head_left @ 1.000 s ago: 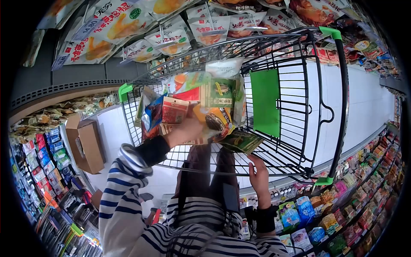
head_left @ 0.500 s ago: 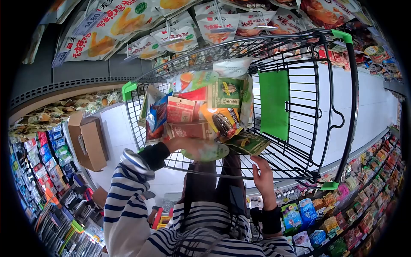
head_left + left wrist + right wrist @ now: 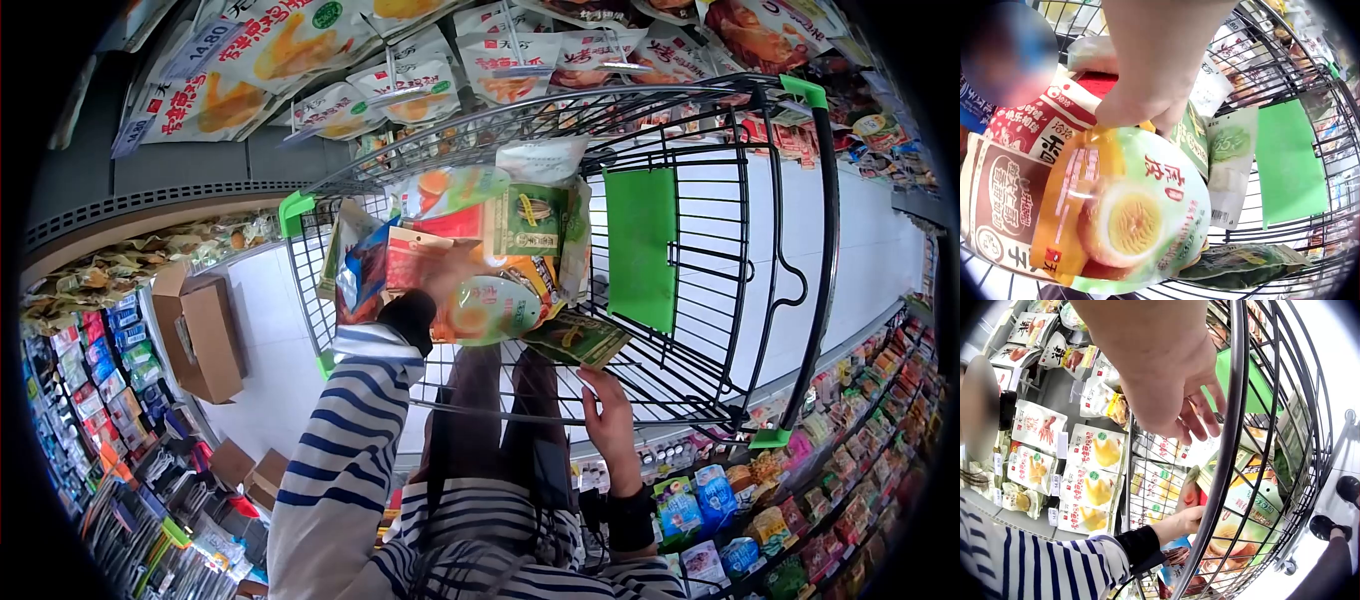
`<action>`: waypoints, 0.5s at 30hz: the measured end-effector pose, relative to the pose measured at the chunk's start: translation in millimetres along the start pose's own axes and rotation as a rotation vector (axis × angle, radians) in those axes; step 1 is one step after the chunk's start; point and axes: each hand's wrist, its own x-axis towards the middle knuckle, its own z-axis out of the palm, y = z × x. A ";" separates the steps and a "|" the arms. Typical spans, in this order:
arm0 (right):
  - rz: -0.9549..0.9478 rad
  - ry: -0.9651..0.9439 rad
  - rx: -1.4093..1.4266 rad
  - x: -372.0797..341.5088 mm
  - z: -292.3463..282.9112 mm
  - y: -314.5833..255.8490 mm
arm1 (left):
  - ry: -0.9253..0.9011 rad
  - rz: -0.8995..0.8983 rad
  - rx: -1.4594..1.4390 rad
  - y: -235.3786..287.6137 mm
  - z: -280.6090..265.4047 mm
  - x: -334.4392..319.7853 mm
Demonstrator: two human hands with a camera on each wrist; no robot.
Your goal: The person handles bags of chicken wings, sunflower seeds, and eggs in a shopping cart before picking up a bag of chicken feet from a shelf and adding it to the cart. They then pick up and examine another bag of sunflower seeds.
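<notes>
My left hand [image 3: 452, 276] is blurred over the piled packages; the left wrist view shows the hand [image 3: 1150, 81] pinching the top edge of a round-topped, egg-pictured package [image 3: 1129, 222]. This package [image 3: 490, 308] is tilted over the near side of the pile, partly covering a brown-and-cream bag [image 3: 1007, 206]. Red packages [image 3: 415, 260] and a green one [image 3: 527, 220] are beside it. My right hand [image 3: 610, 415], holding nothing, is by the cart's near rim, close to a dark green package [image 3: 585, 340]. In the right wrist view that hand [image 3: 1160, 381] has its fingers loosely bent.
The wire cart [image 3: 700, 210] has a green panel [image 3: 640, 250] right of the pile. Hanging packets [image 3: 510, 70] line the far shelf, and packaged goods [image 3: 800, 500] fill shelves at lower right. An open cardboard box [image 3: 205, 340] stands left of the cart.
My left hand, first over the pile, moved to its near side, where the round-topped package showed at the hand; both are now farther forward over the pile. My right hand stays near the rim.
</notes>
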 end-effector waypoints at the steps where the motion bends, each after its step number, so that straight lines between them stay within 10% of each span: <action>1: -0.002 -0.002 -0.011 -0.2 0.1 0.0 | -0.041 -0.012 -0.075 3.9 0.3 -2.1; 7: -0.027 -0.005 -0.016 3.9 1.5 -2.7 | 0.105 -0.020 0.008 78.6 10.3 -47.4; 15: -0.053 -0.050 -0.044 19.3 5.5 -7.4 | -0.413 -0.103 0.354 106.0 40.0 -133.1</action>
